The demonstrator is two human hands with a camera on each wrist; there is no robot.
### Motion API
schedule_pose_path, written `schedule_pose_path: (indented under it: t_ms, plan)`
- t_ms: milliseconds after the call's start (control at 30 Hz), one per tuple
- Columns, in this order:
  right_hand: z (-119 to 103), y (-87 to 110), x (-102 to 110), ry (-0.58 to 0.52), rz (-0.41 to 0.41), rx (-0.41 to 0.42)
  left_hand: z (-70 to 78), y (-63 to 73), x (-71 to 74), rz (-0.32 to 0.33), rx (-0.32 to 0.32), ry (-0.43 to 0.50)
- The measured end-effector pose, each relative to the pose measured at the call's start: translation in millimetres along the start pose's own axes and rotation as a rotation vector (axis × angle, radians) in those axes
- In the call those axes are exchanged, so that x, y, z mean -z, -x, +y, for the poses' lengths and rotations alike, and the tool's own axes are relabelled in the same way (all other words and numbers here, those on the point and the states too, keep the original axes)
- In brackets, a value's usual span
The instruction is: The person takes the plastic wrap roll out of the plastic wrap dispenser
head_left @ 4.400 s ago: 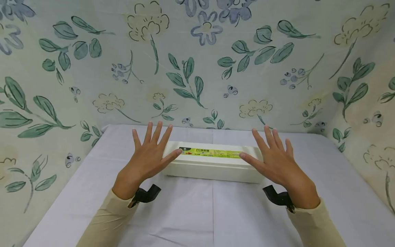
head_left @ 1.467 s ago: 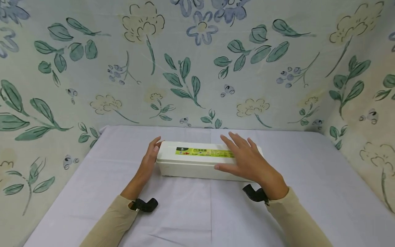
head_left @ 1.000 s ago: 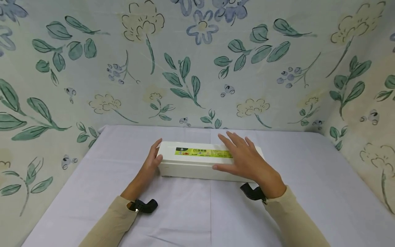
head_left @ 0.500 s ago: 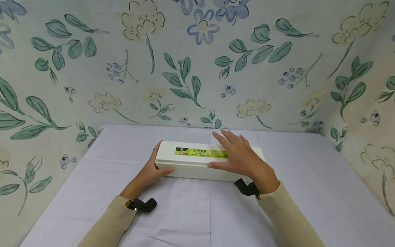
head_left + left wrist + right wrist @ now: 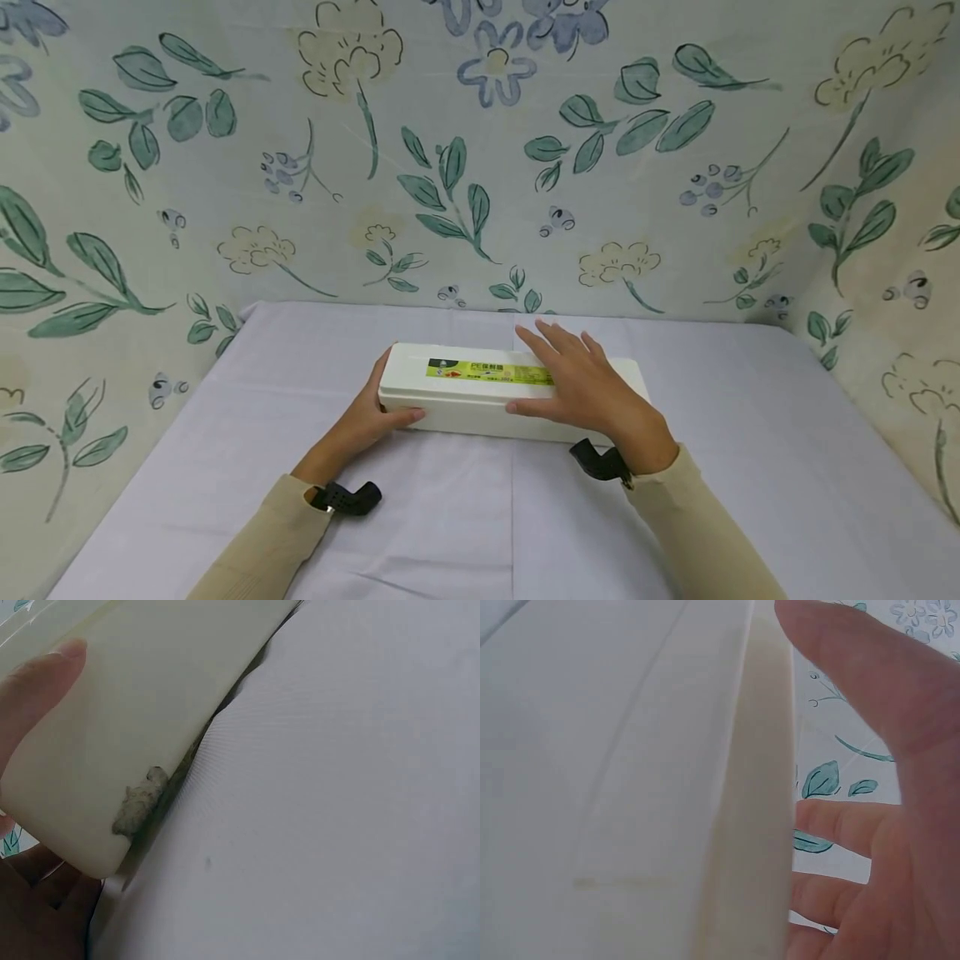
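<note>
A long white cling film box (image 5: 457, 412) lies on the table, a yellow-green label (image 5: 487, 372) along its top. My left hand (image 5: 363, 417) grips its left end, thumb on the front face and fingers round the end, mostly hidden. The left wrist view shows that thumb (image 5: 45, 686) against the box side (image 5: 165, 682), with fingers at its lower corner. Over the right part of the lid, my right hand (image 5: 588, 392) spreads its fingers, thumb at the front edge, covering the label's right end. In the right wrist view its fingers (image 5: 840, 825) reach past the box edge (image 5: 761, 750).
A white cloth (image 5: 435, 517) with fold lines covers the table. Behind and at the sides hangs floral fabric (image 5: 480, 275). Black wrist cameras (image 5: 356, 498) sit on both wrists. A rough greyish patch (image 5: 141, 802) marks the box's lower edge.
Both hands were spread out over the box at first. My left hand went to the left end and brought its thumb onto the front. My right hand shifted left across the lid.
</note>
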State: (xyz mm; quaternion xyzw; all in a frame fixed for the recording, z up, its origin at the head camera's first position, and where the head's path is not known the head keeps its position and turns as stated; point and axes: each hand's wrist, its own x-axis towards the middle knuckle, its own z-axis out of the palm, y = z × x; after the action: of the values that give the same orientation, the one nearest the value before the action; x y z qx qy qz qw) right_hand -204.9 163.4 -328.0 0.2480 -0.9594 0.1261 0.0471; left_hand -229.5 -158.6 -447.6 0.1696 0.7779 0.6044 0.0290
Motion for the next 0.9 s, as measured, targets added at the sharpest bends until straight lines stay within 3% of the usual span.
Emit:
schedule_pose_path:
  t_ms: [567,900]
  plan:
    - [7.2,3.4,-7.6,0.002,-0.014,0.027,-3.6,6.3,1.8,0.018,0.075,-0.041]
    - [10.1,2.7,-10.4,0.027,0.0,0.042,-3.1,3.4,1.6,0.007,0.074,-0.061]
